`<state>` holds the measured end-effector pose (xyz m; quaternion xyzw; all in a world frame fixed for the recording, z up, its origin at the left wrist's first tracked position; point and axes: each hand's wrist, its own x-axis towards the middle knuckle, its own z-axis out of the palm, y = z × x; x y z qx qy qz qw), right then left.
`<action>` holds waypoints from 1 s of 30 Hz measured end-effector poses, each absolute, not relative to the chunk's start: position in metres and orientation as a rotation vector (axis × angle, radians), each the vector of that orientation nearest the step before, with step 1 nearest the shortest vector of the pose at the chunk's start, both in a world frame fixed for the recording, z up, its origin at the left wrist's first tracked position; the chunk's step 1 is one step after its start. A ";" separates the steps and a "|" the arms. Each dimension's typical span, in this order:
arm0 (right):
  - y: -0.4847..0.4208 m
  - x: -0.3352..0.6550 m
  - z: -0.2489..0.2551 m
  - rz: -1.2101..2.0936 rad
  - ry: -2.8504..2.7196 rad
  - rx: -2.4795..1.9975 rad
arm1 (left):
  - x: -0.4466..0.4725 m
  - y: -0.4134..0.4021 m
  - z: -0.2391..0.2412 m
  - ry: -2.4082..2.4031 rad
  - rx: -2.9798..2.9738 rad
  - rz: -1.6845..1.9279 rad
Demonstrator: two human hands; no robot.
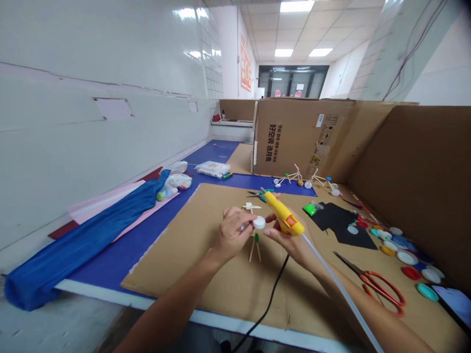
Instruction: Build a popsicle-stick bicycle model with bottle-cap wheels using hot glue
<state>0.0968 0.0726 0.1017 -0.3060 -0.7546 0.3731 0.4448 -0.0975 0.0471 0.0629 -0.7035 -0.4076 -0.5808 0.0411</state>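
My left hand (231, 235) is pinched on a small stick figure (255, 244) made of wooden sticks, with a white bottle cap (258, 222) on top and a green bead below. My right hand (290, 240) grips a yellow glue gun (282, 214), its nozzle pointing away and up to the left; a clear glue stick (338, 287) trails back from it along my forearm, and a black cord (270, 299) hangs toward me. Both hands hover close together above the brown cardboard sheet (206, 274), the cap almost touching the gun.
Red-handled scissors (375, 284) lie to the right, with several coloured bottle caps (405, 255) and black paper (342, 223) beyond. Finished stick figures (312, 180) stand near a big cardboard box (301, 137). A rolled blue cloth (81, 240) and plastic bags (176, 184) lie left by the white wall.
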 end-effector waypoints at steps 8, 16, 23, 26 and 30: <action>0.067 0.089 0.097 0.996 -1.822 -0.725 | -0.095 0.044 0.060 -1.216 -2.199 -1.677; 0.063 0.087 0.100 1.145 -1.796 -0.687 | -0.084 0.045 0.038 -1.552 -2.127 -2.234; 0.063 0.084 0.098 1.311 -1.690 -0.661 | -0.081 0.042 0.040 -1.421 -2.226 -2.356; 0.064 0.082 0.096 1.354 -1.649 -0.677 | -0.081 0.043 0.038 -1.419 -2.232 -2.370; 0.062 0.079 0.096 1.375 -1.618 -0.693 | -0.082 0.047 0.033 -1.466 -2.164 -2.398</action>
